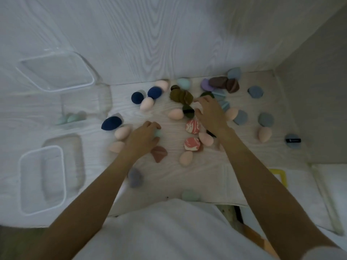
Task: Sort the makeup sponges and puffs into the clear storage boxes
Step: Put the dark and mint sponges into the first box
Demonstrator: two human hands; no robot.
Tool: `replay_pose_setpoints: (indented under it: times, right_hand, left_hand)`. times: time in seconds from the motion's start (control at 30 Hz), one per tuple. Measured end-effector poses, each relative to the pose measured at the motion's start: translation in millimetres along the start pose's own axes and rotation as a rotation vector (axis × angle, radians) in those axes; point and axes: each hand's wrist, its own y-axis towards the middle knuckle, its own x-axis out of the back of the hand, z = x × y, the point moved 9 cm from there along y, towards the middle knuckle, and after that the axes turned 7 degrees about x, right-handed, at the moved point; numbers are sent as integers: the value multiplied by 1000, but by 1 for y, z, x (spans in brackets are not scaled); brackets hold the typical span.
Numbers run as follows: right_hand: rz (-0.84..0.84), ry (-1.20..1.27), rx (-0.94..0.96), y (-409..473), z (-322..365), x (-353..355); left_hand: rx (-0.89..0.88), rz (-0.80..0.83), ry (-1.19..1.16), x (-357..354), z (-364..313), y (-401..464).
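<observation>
Mint-green sponge (158,133) under the left hand (143,140), fingers (150,124) curled round it, low on the white woodgrain counter (131,109), near the middle of the scatter. Just left of that hand, two pale pink egg sponges (123,131) and a navy teardrop sponge (111,123); below it, a terracotta wedge puff (158,153).

Right hand (208,113) spread wide over the pile, fingers (201,99) straight and splayed, gripping nothing, fingertips near a dark green puff with a black strap (187,111) and a heap of olive-brown puffs (181,96). Beneath the right wrist, two pink-and-white marbled sponges (192,126), one above the other, with more pale pink eggs just beside them.

Farther back by the wall: two navy sponges (154,92), a mint one (183,83), a lilac puff (205,85) and brown puffs (218,82). Out to the right, well apart, grey-blue round puffs (255,91) and a strapped one (293,140).

Left side: clear storage box (85,102) holding two mint sponges (72,118); a clear lid (56,70) behind it, tilted; another clear box (42,180) nearer the front edge.
</observation>
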Motion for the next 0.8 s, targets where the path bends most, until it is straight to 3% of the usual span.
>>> replay_pose_setpoints:
  times: [0.07, 0.27, 0.4, 0.5, 0.6, 0.8]
  right_hand:
    - [8, 10, 22, 32, -5, -8]
    - [260, -16, 7, 91, -2, -46]
    - [-1, -21, 50, 84, 10, -15]
    - [-135, 112, 128, 54, 38, 9]
    - [20, 359, 94, 19, 74, -3]
    - [209, 479, 200, -10, 156, -49]
  left_hand:
    - [31, -82, 25, 2, 6, -2]
    - [60, -228, 47, -8, 6, -5]
    - [37, -262, -69, 2, 4, -9]
    - [9, -242, -351, 19, 12, -26]
    - [55, -289, -519, 44, 38, -52]
    - [175, -474, -615, 108, 122, -91]
